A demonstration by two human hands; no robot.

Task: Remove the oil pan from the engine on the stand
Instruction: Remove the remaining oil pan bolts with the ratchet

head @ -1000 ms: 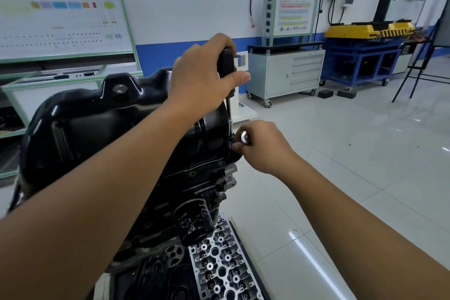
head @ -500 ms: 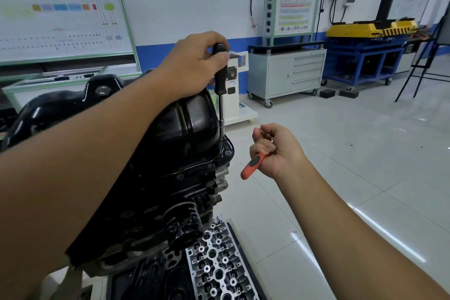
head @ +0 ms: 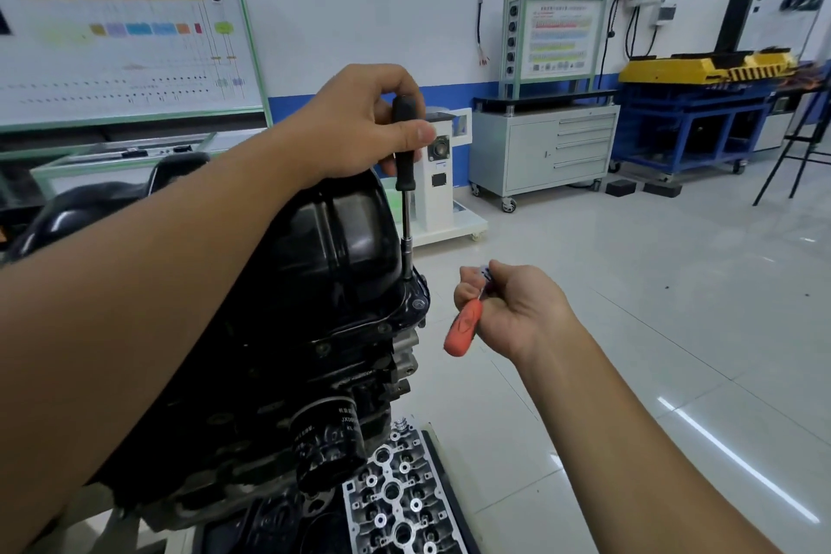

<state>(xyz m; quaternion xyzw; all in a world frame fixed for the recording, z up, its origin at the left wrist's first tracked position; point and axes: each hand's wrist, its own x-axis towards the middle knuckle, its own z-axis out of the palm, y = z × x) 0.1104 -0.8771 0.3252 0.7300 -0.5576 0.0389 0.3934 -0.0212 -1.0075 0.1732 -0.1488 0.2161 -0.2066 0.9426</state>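
The glossy black oil pan [head: 341,238] sits on top of the upturned engine [head: 288,382], partly hidden by my left forearm. My left hand [head: 359,126] grips the black handle of a socket driver [head: 406,175] that stands upright, its socket tip down on the pan's flange at the right corner. My right hand [head: 512,306] is off to the right of the engine, apart from it, with its fingers curled round an orange-handled tool [head: 463,328] whose handle points down and left.
A black oil filter [head: 326,441] sticks out low on the engine. A cylinder head [head: 400,499] lies below it. A white pedestal unit [head: 443,175] stands behind the driver. A grey drawer cabinet [head: 546,153] and a blue bench [head: 701,126] line the far wall. Pale tiled floor [head: 629,283] spreads right.
My right hand came off the pan's corner bolt and drew back to the right, now holding the orange-handled tool. My left hand stays on the driver handle; the view shifted slightly.
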